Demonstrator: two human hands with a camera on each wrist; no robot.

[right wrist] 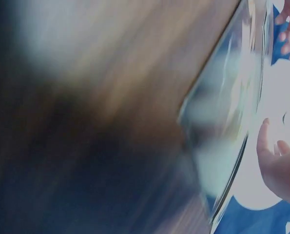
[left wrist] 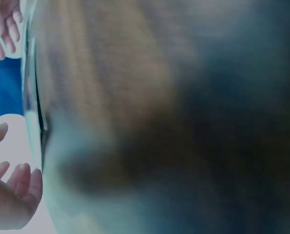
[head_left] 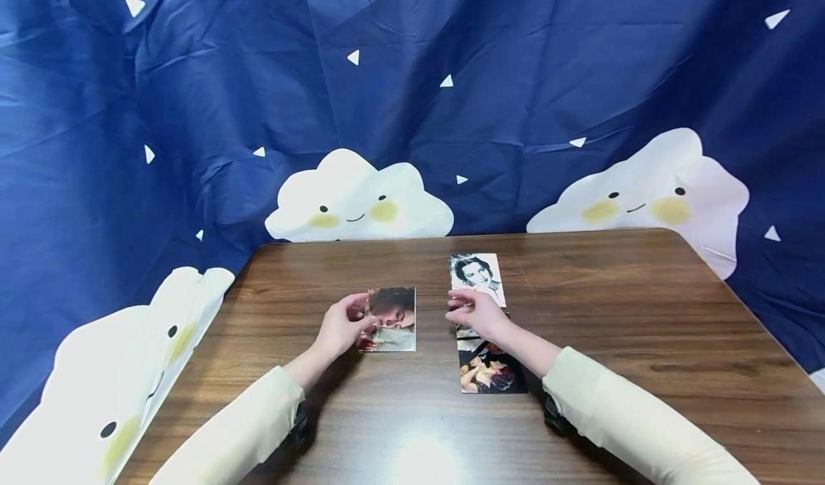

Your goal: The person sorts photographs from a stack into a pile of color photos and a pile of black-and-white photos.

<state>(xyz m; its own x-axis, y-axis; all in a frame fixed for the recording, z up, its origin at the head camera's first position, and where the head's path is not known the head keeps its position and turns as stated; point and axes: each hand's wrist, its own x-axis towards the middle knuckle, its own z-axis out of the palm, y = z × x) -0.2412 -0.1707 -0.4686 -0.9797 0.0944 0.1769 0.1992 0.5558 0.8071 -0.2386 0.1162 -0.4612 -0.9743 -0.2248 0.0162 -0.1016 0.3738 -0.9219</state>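
Note:
A photo card (head_left: 396, 320) showing a dark-haired person lies left of the table's middle. My left hand (head_left: 341, 325) is at its left edge, with the thumb over the picture. In the left wrist view, that hand (left wrist: 13, 200) has its thumb and fingers apart, with nothing seen between them. My right hand (head_left: 478, 313) is over two more cards and hides where they meet: a black-and-white portrait card (head_left: 477, 274) at the back and a dark colour card (head_left: 493, 370) in front. The right wrist view shows this hand (right wrist: 283, 165) with loosely bent, separated fingers.
The cards are on a brown wood-grain table (head_left: 612, 306) with rounded far corners. A glare spot shows near its front. Behind hangs a blue curtain (head_left: 399, 98) with white clouds and small triangles. A dark wrist device (head_left: 554, 413) sits under the right cuff.

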